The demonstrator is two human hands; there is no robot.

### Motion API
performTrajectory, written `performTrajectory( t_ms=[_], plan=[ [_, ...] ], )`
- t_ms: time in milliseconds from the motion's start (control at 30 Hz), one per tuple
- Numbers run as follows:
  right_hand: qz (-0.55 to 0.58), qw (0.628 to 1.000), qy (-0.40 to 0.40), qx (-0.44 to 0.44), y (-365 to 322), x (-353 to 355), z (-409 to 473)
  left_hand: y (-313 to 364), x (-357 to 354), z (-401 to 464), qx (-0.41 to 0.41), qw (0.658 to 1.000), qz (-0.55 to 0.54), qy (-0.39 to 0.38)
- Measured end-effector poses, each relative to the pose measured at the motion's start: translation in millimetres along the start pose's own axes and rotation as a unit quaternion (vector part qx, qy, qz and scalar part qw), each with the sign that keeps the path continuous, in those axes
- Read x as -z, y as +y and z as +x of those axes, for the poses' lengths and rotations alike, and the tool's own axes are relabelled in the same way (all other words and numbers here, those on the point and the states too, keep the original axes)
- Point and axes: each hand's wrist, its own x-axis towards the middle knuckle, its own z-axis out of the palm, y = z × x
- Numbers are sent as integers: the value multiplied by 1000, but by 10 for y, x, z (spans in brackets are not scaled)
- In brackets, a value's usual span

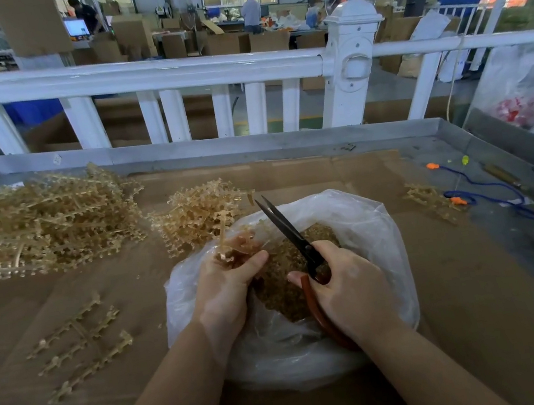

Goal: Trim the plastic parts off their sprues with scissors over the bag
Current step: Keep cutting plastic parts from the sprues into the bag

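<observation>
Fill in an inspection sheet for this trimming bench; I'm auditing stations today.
Surface: brown cardboard sheet lining a metal tray.
Job's things: clear bag holding cut parts; untrimmed sprue piles; scissors, blades slightly parted.
Clutter: loose sprue strips at left; more sprues at right.
Hands: left hand grips a sprue over the bag; right hand holds the scissors.
Cables: blue cord with orange ends.
Surroundings: white railing; cartons and people beyond.

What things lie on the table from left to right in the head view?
Large sprue heap → loose sprues → clear bag → lone sprue piece → blue cord with orange ends.
</observation>
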Motion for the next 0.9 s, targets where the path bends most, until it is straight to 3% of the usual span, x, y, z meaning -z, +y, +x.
performTrajectory(
  t_ms=[900],
  plan=[
    [27,1000,-6,-10,-24,71,9,65,-70,-10,41,996,-50,56]
  ],
)
